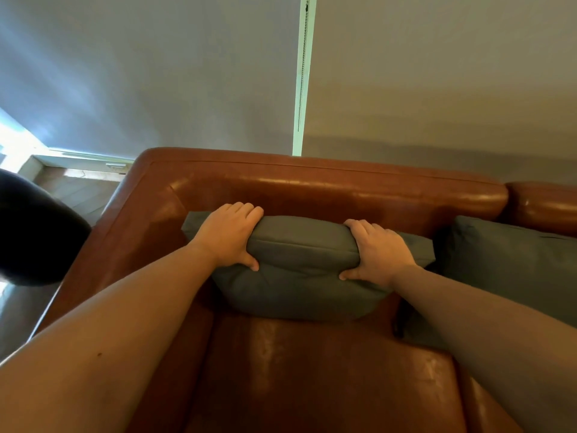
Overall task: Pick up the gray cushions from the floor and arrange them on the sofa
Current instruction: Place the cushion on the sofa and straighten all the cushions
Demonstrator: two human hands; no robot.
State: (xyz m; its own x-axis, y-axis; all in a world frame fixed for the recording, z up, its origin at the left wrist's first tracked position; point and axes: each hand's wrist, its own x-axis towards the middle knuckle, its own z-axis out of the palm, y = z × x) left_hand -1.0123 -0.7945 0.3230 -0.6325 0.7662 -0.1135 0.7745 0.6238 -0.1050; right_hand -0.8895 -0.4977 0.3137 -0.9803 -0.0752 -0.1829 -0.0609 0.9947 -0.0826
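A gray cushion (299,276) stands upright against the backrest of the brown leather sofa (312,189), at its left end. My left hand (229,234) grips the cushion's top edge on the left side, fingers over the back and thumb in front. My right hand (379,251) grips the same top edge on the right. A second gray cushion (505,264) leans against the backrest just to the right, its left edge touching the first cushion.
The sofa's left armrest (125,245) runs along the left. A dark rounded object (34,232) sits beyond it. Gray roller blinds (156,73) hang behind the sofa. Wooden floor (78,192) shows at the far left. The seat (312,370) in front of the cushion is bare leather.
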